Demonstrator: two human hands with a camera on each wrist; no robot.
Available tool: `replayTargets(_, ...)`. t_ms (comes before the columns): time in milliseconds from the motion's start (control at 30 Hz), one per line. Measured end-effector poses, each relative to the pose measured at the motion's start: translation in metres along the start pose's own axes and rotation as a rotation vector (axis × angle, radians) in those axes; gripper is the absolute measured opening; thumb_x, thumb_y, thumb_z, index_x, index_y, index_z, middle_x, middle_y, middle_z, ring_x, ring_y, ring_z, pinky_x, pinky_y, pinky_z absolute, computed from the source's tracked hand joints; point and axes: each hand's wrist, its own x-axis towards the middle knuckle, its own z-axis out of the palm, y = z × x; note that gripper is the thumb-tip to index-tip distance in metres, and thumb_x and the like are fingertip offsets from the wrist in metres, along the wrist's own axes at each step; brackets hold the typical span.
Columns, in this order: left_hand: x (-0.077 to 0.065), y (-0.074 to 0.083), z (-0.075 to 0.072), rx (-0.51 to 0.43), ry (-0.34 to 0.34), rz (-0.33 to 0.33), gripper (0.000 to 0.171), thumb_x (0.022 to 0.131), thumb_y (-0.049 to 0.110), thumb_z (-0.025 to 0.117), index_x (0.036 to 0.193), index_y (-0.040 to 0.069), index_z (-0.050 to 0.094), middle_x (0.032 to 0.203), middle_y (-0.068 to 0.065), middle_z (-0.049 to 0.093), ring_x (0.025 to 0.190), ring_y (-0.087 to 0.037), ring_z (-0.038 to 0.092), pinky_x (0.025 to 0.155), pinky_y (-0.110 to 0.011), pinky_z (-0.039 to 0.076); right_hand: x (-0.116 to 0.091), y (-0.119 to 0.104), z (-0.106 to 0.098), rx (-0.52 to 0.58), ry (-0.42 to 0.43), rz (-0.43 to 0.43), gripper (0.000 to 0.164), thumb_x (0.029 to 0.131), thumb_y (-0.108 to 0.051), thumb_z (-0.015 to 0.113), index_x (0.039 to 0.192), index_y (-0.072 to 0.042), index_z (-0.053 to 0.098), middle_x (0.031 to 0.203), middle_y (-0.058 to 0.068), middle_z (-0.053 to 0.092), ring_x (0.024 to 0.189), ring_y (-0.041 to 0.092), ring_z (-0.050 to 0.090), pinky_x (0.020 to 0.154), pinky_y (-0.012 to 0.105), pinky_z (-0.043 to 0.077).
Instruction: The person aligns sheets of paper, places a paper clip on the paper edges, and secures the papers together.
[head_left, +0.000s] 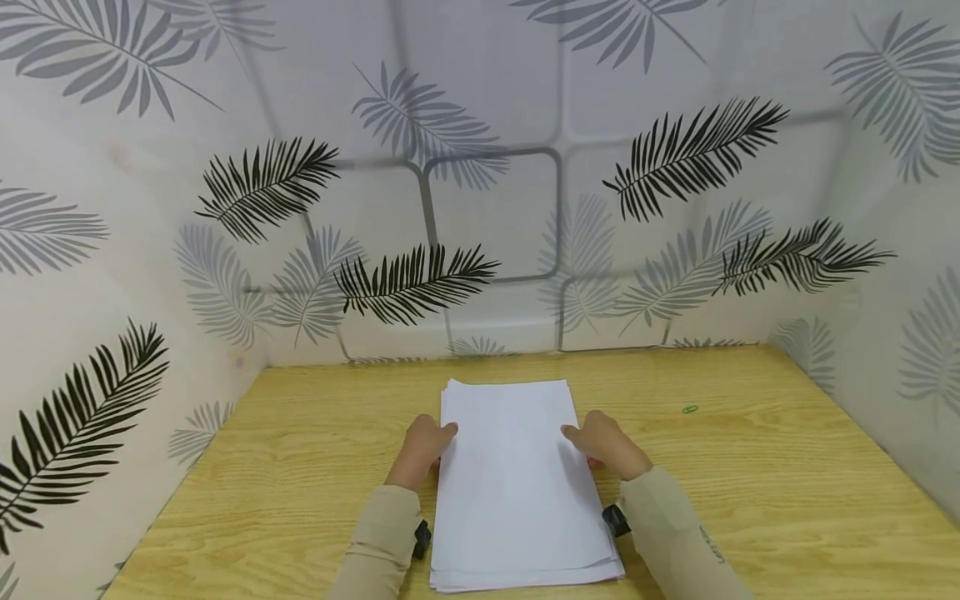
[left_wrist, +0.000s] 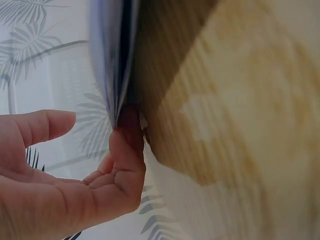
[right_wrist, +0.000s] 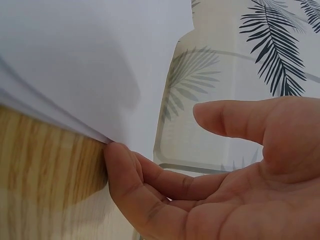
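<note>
A stack of white paper (head_left: 517,483) lies lengthwise in front of me, its sheets slightly uneven at the corners and near edge. My left hand (head_left: 426,446) is at its left edge. In the left wrist view, curled fingers (left_wrist: 127,155) hold the sheet edges from below while the thumb (left_wrist: 52,125) stands off the paper. At the opposite edge, my right hand (head_left: 606,442) has bent fingers (right_wrist: 125,167) against the underside of the paper edge. The right thumb (right_wrist: 225,119) is raised, apart from the sheets in the right wrist view.
A green paper clip (head_left: 690,409) lies on the wood-grain table (head_left: 750,467), right of the stack. Behind the table and along its sides hangs a pale leaf-patterned covering (head_left: 495,217). A dark device (head_left: 617,521) sits at the right wrist.
</note>
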Motion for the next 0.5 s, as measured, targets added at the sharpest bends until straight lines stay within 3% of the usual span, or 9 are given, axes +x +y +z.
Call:
replayTargets(100, -0.0005, 0.0014, 0.0008, -0.023, -0.007, 0.011, 0.049, 0.095, 0.011, 0.053, 0.124, -0.025, 0.039, 0.114, -0.036, 0.052, 0.092, -0.037, 0.059, 0.080, -0.043, 0.051, -0.0002, 0.0006, -0.0006, 0.004, -0.002, 0.002, 0.037, 0.098, -0.021, 0.053, 0.097, 0.016, 0.051, 0.065, 0.007, 0.044, 0.049, 0.015, 0.046, 0.050, 0.023, 0.041)
replayTargets(200, -0.0013, 0.0023, 0.0017, -0.054, -0.027, 0.021, 0.050, 0.092, 0.003, 0.049, 0.129, -0.027, 0.033, 0.130, -0.039, 0.042, 0.118, -0.045, 0.047, 0.095, -0.052, 0.043, -0.0005, 0.0015, -0.0012, 0.008, -0.003, 0.004, 0.037, 0.098, -0.021, 0.053, 0.097, 0.016, 0.052, 0.065, 0.007, 0.046, 0.049, 0.014, 0.046, 0.050, 0.024, 0.041)
replayTargets(500, -0.0033, 0.0050, 0.0027, -0.049, -0.037, 0.072, 0.043, 0.088, -0.007, 0.043, 0.127, -0.024, 0.036, 0.128, -0.037, 0.044, 0.122, -0.047, 0.043, 0.098, -0.054, 0.040, -0.0045, 0.0020, -0.0035, 0.040, -0.001, -0.019, 0.033, 0.096, -0.021, 0.055, 0.089, 0.011, 0.054, 0.065, 0.009, 0.050, 0.050, 0.016, 0.046, 0.053, 0.026, 0.044)
